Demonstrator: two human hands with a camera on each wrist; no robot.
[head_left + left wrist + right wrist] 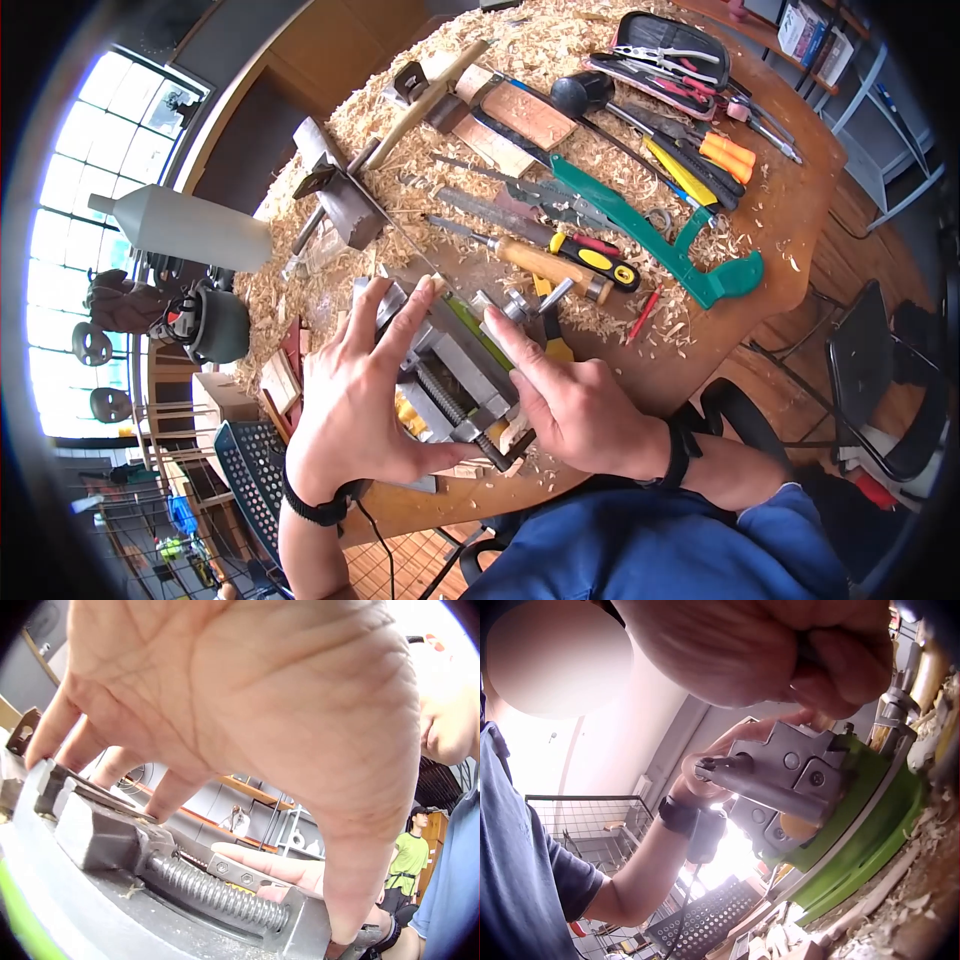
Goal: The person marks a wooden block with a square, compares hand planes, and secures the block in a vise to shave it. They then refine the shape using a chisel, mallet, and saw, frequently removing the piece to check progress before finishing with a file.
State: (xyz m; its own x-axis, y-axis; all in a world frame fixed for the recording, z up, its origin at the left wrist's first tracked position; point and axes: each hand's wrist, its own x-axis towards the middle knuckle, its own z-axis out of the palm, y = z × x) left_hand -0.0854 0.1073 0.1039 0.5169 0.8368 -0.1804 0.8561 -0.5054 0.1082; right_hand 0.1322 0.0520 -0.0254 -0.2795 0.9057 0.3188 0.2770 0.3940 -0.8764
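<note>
A grey metal bench vise (pixel 455 355) with a threaded screw (pixel 221 892) and a green base (pixel 870 814) stands at the table's near edge. My left hand (pixel 345 400) spans it from above, thumb at the near end by the screw and fingertips on the far end. A small pale wooden piece (pixel 439 284) shows beside the left index fingertip. My right hand (pixel 590 415) is at the vise's right side, its index finger pointing straight along the metal near a clamp lever (pixel 518 303). The other right fingers fold under the palm, partly hidden.
Wood shavings (pixel 350 130) cover much of the table. Beyond the vise lie a wooden-handled chisel (pixel 540 265), a green-handled saw (pixel 670 235), a mallet (pixel 335 185) and a tool case (pixel 670 60). A white bottle (pixel 190 225) stands at the left. Another person (pixel 409 862) stands behind.
</note>
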